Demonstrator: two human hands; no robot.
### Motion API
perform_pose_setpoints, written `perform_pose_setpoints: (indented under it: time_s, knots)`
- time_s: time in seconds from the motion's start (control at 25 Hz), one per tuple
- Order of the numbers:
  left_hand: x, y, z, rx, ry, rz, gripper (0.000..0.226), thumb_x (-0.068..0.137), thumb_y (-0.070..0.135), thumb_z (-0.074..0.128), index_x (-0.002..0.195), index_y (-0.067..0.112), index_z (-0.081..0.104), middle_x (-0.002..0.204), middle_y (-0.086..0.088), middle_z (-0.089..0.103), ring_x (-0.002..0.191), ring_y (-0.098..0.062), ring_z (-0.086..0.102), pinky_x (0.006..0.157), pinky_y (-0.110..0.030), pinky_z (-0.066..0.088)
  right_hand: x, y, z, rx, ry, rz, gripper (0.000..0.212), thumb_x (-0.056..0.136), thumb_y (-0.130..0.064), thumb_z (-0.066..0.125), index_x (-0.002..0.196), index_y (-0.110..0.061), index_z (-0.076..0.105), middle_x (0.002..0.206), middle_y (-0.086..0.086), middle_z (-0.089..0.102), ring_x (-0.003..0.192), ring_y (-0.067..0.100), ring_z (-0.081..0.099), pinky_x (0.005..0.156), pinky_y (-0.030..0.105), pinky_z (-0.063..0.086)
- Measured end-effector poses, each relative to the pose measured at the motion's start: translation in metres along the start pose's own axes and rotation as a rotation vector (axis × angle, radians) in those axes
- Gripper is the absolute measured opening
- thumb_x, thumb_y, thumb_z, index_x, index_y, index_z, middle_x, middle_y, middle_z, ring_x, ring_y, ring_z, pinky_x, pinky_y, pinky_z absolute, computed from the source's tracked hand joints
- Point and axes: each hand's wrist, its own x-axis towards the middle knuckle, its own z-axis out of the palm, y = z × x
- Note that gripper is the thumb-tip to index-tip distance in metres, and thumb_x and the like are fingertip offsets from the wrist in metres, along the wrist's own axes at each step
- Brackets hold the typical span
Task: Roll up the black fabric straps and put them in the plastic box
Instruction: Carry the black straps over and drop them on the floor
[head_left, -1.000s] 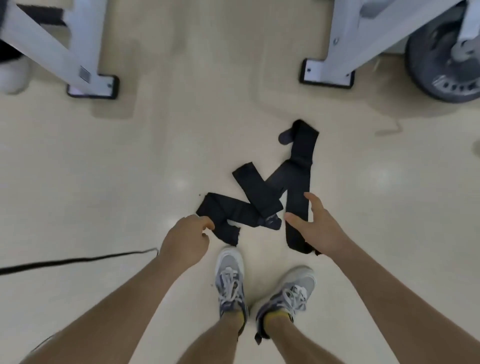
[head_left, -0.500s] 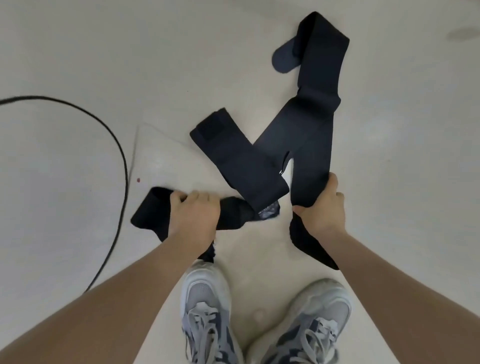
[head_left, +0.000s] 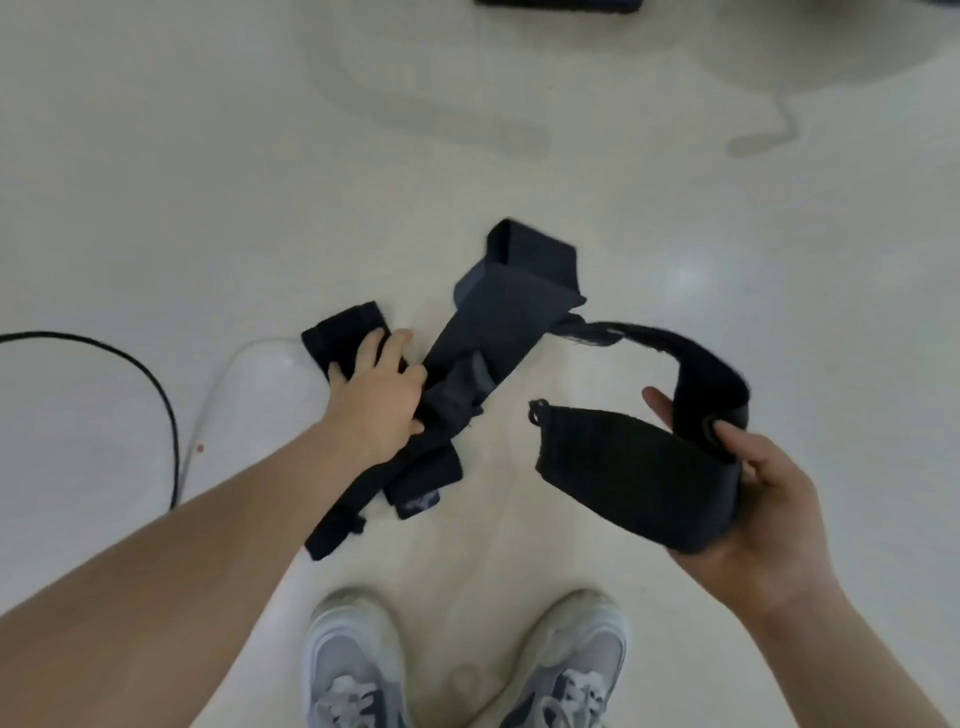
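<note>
Black fabric straps (head_left: 498, 317) lie bunched and folded on the pale floor in front of my feet. My left hand (head_left: 376, 397) grips a gathered part of them near the middle, with one loose end (head_left: 345, 335) under its fingertips. My right hand (head_left: 748, 493) holds another wide strap end (head_left: 623, 473) lifted off the floor, thumb on top; that strap curves in a loop back toward the pile. No plastic box is in view.
A thin black cable (head_left: 156, 395) curves across the floor at the left beside a faint white patch (head_left: 260, 384). My two grey sneakers (head_left: 353, 670) stand at the bottom. A dark base edge (head_left: 556, 4) shows at the top.
Both hands have taken hold of the straps and lifted them. The right hand has raised its strap end off the floor into a loop, and the flat zigzag has been pulled into a bunch.
</note>
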Motion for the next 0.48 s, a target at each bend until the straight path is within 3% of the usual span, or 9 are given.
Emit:
perform_pose_setpoints:
  time_s: [0.08, 0.16, 0.24, 0.32, 0.4, 0.48]
  knots:
    - [0.014, 0.009, 0.015, 0.073, 0.082, 0.003, 0.054, 0.084, 0.03, 0.07, 0.127, 0.019, 0.041, 0.131, -0.004, 0.05, 0.125, -0.025, 0.042, 0.094, -0.049, 0.038, 0.004, -0.018, 0.005, -0.052, -0.057, -0.075, 0.07, 0.043, -0.028, 0.079, 0.112, -0.017, 0.076, 0.123, -0.001, 0.07, 0.101, 0.027, 0.072, 0.082, 0.05, 0.057]
    - [0.009, 0.01, 0.026, -0.087, 0.087, 0.027, 0.058, 0.08, 0.023, 0.072, 0.126, 0.019, 0.038, 0.107, -0.005, 0.062, 0.103, -0.025, 0.057, 0.083, -0.04, 0.042, 0.001, -0.025, 0.014, -0.076, -0.101, -0.153, 0.05, 0.045, -0.029, 0.078, 0.094, -0.022, 0.08, 0.107, -0.003, 0.075, 0.081, 0.021, 0.073, 0.078, 0.042, 0.057]
    - [-0.009, 0.006, 0.031, -0.476, 0.012, -0.072, 0.064, 0.077, 0.018, 0.076, 0.132, 0.02, 0.043, 0.112, -0.006, 0.065, 0.102, -0.027, 0.062, 0.085, -0.04, 0.05, -0.01, -0.023, 0.03, -0.091, -0.154, -0.172, 0.032, 0.049, -0.028, 0.075, 0.081, -0.024, 0.078, 0.084, -0.005, 0.072, 0.072, 0.018, 0.068, 0.08, 0.038, 0.054]
    - [-0.042, 0.007, 0.013, -0.975, -0.068, -0.208, 0.051, 0.079, 0.009, 0.077, 0.125, 0.021, 0.057, 0.114, 0.001, 0.068, 0.107, -0.025, 0.064, 0.091, -0.038, 0.053, -0.029, -0.019, 0.042, -0.108, -0.158, -0.18, 0.024, 0.063, -0.022, 0.066, 0.085, -0.022, 0.075, 0.079, -0.003, 0.069, 0.074, 0.016, 0.068, 0.08, 0.035, 0.055]
    - [-0.086, 0.012, -0.028, -1.554, -0.125, -0.264, 0.032, 0.082, -0.005, 0.071, 0.107, 0.014, 0.068, 0.104, -0.003, 0.074, 0.105, -0.028, 0.067, 0.084, -0.034, 0.057, -0.054, -0.015, 0.057, -0.178, -0.127, -0.176, 0.033, 0.074, -0.011, 0.057, 0.104, -0.018, 0.069, 0.088, -0.002, 0.07, 0.08, 0.015, 0.069, 0.079, 0.033, 0.057]
    - [-0.138, 0.012, -0.083, -1.905, -0.162, -0.185, 0.026, 0.079, -0.01, 0.068, 0.098, 0.007, 0.072, 0.098, -0.007, 0.075, 0.099, -0.027, 0.069, 0.078, -0.031, 0.058, -0.091, -0.014, 0.076, -0.392, -0.039, -0.204, 0.051, 0.082, -0.002, 0.059, 0.129, -0.021, 0.057, 0.106, -0.001, 0.072, 0.093, 0.019, 0.071, 0.078, 0.037, 0.058]
